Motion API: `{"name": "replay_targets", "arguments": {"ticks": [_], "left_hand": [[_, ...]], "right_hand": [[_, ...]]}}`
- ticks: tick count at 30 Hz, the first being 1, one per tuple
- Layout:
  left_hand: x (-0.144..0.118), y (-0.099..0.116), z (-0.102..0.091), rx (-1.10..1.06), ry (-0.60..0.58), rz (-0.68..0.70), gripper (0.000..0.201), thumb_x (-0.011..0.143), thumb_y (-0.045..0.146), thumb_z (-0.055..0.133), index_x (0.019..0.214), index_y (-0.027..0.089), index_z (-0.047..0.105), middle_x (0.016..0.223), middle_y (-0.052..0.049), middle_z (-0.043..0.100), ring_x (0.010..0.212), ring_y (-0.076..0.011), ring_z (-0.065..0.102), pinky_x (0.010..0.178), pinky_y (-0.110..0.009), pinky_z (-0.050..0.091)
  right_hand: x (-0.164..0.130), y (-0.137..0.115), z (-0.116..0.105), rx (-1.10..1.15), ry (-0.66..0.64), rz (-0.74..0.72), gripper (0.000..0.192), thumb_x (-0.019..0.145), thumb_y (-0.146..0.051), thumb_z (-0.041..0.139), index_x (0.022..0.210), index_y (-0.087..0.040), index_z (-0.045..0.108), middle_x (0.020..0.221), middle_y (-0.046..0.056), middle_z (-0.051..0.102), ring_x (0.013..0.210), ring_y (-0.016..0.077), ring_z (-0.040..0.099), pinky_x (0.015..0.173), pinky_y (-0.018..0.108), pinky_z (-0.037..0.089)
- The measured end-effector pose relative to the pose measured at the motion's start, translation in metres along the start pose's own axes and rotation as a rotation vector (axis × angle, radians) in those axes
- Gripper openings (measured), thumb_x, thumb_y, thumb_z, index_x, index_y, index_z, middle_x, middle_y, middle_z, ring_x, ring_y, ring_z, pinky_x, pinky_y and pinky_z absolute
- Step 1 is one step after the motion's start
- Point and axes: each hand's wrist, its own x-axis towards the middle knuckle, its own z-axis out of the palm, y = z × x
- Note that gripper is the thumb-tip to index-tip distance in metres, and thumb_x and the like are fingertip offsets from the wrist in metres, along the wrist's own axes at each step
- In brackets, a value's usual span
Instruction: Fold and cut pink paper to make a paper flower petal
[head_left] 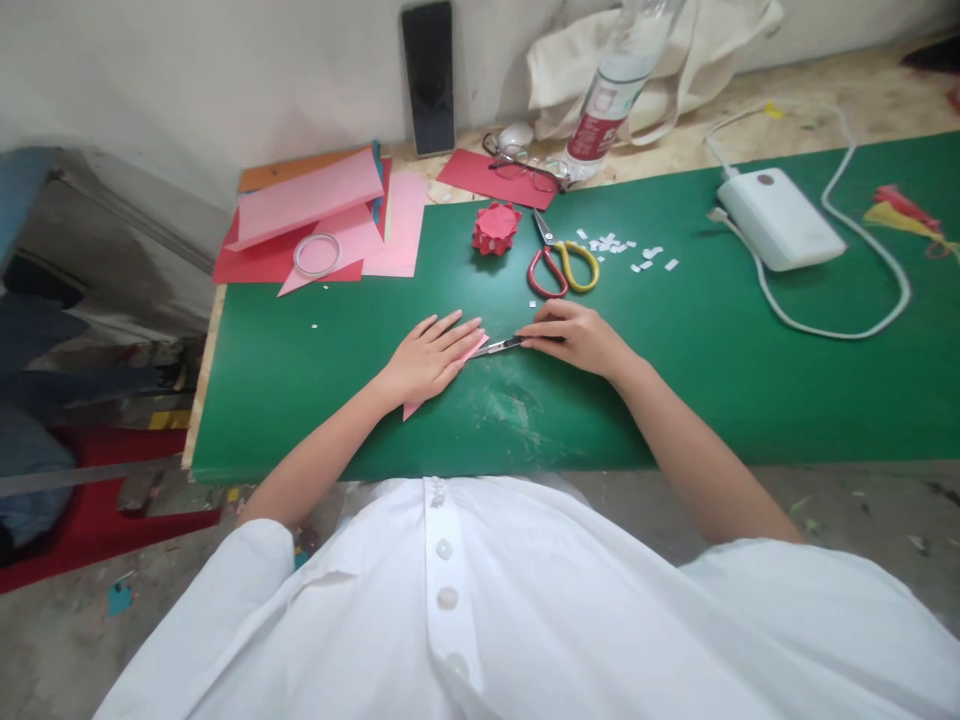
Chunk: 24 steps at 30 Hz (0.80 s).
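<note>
The left hand (429, 357) lies flat, fingers spread, on pink paper (472, 350), the right hand (574, 335) clamps a small blade (501, 346) at its edge (one folded red flower (496, 227) already stands finished).

Matt pink paper (472, 352), shiny metal blade (495, 347)

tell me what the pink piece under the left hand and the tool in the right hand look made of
The pink piece looks like thin matte craft paper: flat, sharp-cornered, creased edge. The tool in the right hand looks like bare metal, a slim blade catching a grey shine; its handle is hidden. The left hand lies flat on the paper.
</note>
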Motion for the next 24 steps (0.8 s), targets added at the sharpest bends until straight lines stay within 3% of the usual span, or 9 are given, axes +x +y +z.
{"name": "replay_targets", "arguments": {"ticks": [13,24], "left_hand": [[-0.0002,-0.0008,-0.002,-0.018,-0.009,0.008,0.054,0.104,0.03,0.027,0.158,0.026,0.035,0.166,0.002,0.031,0.155,-0.0234,0.025,0.126,-0.046,0.019],[-0.0012,-0.008,-0.0059,-0.028,-0.064,0.069,0.067,0.094,0.025,0.038,0.16,0.023,0.028,0.169,-0.001,0.022,0.157,-0.0258,0.017,0.125,-0.046,0.014]], "right_hand": [[0.0017,-0.0056,0.0046,0.007,-0.034,0.011,0.037,0.102,-0.044,0.053,0.107,-0.018,0.079,0.09,0.01,0.065,0.076,0.0189,0.06,0.069,0.031,0.05],[0.0034,-0.0057,0.0044,0.041,-0.053,0.016,0.035,0.102,-0.044,0.054,0.107,-0.02,0.079,0.09,0.01,0.065,0.078,0.0195,0.061,0.07,0.032,0.051]]}}
